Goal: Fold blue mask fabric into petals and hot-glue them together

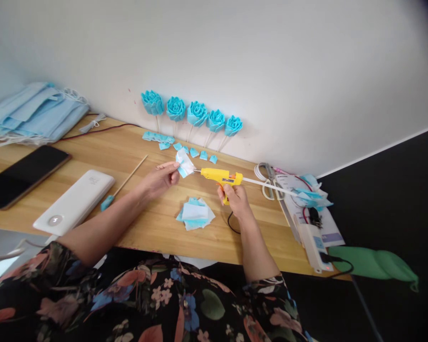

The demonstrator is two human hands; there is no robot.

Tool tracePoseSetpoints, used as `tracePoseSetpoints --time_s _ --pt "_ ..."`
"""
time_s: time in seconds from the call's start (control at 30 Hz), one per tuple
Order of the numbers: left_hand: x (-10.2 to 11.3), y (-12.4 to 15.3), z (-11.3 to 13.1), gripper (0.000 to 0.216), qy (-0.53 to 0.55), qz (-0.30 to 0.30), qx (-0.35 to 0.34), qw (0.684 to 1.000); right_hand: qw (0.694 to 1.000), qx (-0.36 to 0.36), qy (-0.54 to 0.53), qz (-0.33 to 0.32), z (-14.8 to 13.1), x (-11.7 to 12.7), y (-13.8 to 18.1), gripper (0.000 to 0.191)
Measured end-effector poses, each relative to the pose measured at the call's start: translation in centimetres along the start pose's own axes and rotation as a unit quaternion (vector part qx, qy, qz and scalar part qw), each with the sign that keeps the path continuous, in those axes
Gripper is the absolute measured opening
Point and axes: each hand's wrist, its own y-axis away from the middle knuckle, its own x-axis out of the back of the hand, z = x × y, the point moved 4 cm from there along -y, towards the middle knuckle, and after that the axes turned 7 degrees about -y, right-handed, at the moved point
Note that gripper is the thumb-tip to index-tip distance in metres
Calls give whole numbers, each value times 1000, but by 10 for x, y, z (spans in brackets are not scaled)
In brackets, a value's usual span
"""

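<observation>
Between the fingertips of my left hand (pixel 161 179) is a small white and light-blue fabric piece (pixel 185 163), held above the table. My right hand (pixel 236 198) grips a yellow glue gun (pixel 221 176) by its handle, and a long white glue stick (pixel 267 185) sticks out of its back. The nozzle points left, at or very near the fabric's edge; I cannot tell if they touch. Below, on the wood, lies a small pile of similar cut pieces (pixel 195 213). Left of my left forearm rests a thin wooden stick (pixel 131 175) with a blue fabric bud (pixel 107 203) at its end.
Several blue fabric roses (pixel 197 114) on sticks lean against the wall, with small folded blue pieces (pixel 159 137) before them. Face masks (pixel 35 111), a phone (pixel 24 175) and a white power bank (pixel 74 202) lie left. Scissors (pixel 269 183), scraps (pixel 312 192) and a power strip (pixel 314 244) are right.
</observation>
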Motion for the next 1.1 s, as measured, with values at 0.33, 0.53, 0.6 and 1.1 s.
tracePoseSetpoints --time_s 0.33,0.53,0.6,1.1 --pt "-1 -1 -2 36 8 -13 5 1000 1000 6 10 5 3 2 -2 45" --pt "-1 0 -1 33 44 -13 13 999 1000 1 16 2 -1 3 -2 40" --pt "-1 0 0 33 57 -11 14 998 1000 10 -11 12 -5 4 -1 41" --pt "-5 1 -3 41 -110 -11 17 994 997 -3 -75 6 -8 -6 1 53"
